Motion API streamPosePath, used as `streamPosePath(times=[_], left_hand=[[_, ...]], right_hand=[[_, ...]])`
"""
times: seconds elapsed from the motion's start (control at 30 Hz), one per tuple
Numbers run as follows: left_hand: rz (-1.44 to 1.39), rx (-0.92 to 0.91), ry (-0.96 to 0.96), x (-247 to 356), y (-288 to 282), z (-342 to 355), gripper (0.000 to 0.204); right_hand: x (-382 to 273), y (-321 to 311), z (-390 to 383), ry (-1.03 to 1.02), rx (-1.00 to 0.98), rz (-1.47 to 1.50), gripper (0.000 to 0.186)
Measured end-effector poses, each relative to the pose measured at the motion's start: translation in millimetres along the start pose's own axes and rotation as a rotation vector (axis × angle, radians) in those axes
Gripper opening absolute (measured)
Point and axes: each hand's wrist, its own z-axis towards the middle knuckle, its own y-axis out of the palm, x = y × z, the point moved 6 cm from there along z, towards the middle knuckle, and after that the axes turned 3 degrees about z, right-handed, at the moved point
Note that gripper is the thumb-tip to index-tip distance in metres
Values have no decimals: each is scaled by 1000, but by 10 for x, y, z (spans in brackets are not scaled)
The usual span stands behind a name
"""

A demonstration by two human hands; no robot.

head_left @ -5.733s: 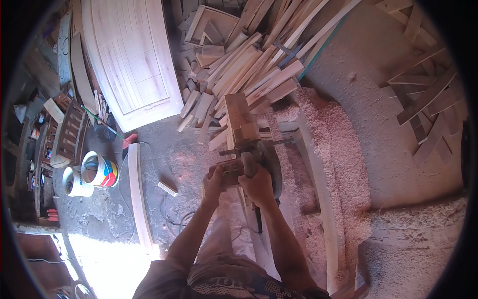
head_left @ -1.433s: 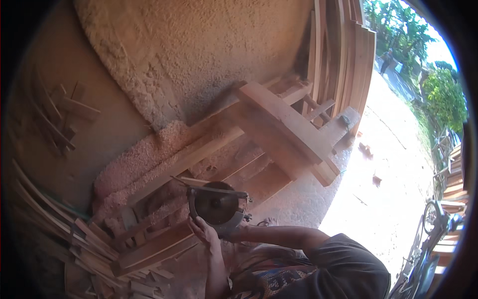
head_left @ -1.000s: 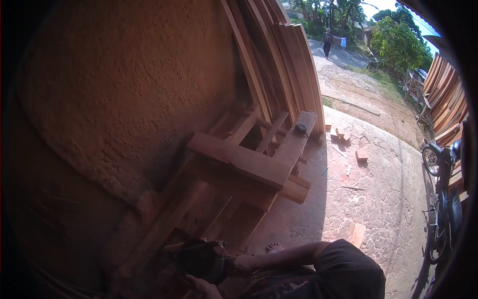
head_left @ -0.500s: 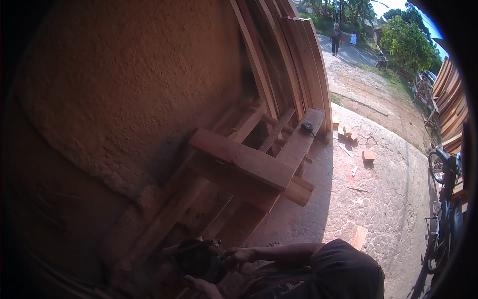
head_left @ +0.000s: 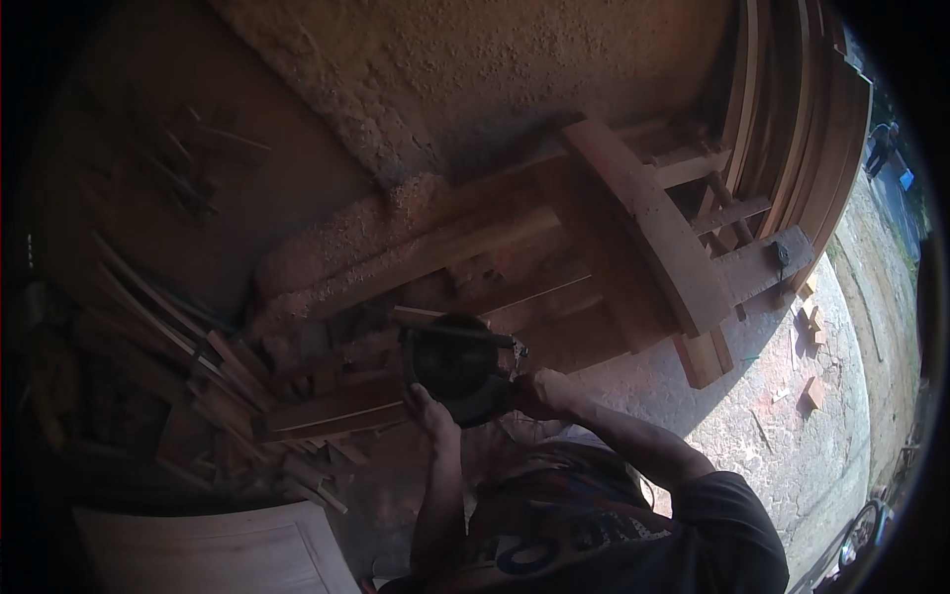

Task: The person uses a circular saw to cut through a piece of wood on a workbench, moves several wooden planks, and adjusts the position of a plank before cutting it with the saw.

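Observation:
A dark round tool (head_left: 453, 361), deep in shadow, is in front of my chest; its exact kind is hard to make out. My left hand (head_left: 432, 413) grips its lower left edge. On the other side my right hand (head_left: 542, 393) is closed on its right part, near a small pale fitting. Both hands' fingers are partly lost in the dark. Beyond the tool, wooden beams form a low bench (head_left: 584, 317), with a wide reddish plank (head_left: 643, 223) lying across it.
Tall boards (head_left: 792, 129) lean against the rough wall (head_left: 515, 69). Wood offcuts (head_left: 233, 391) pile up on the left, and a pale panel (head_left: 218, 549) is at lower left. Small blocks (head_left: 813, 393) lie on the sunlit ground. A motorbike wheel (head_left: 861, 535) shows at lower right.
My view has swung left and down, so the bench and boards appear farther right. Both hands and the tool now show more fully, still held together.

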Motion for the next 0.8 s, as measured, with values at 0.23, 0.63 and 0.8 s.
streamPosePath(times=[0.23, 0.63, 0.8], left_hand=[[42, 120, 14, 67, 21, -179, 63], [-108, 55, -59, 246, 88, -264, 61], [-36, 44, -1, 276, 78, -234, 58]], right_hand=[[12, -70, -105, 86, 0, 53, 31], [-43, -201, -137, 136, 132, 189, 33], [62, -306, -240, 164, 390, 667, 50]])
